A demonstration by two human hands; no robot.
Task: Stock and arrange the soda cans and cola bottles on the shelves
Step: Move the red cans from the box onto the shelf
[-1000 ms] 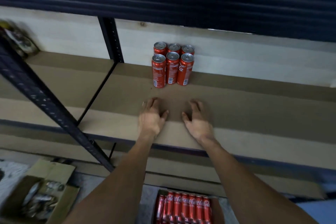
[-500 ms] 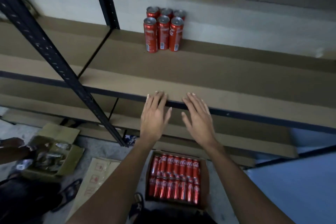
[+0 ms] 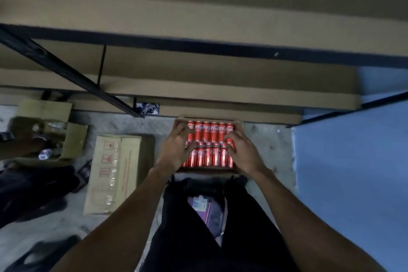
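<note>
On floor (image 3: 265,139) | carton (image 3: 207,170): two rows of cans (image 3: 210,132) | left hand (image 3: 176,150) spread | right hand (image 3: 242,152) grip unclear

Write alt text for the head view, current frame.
Seen from above, a person's left hand and right hand lie on two rows of red cola cans in an open cardboard box on the floor; whether they grip any is unclear. Brown shelves stand beyond the box, a closed carton to its left.
</note>
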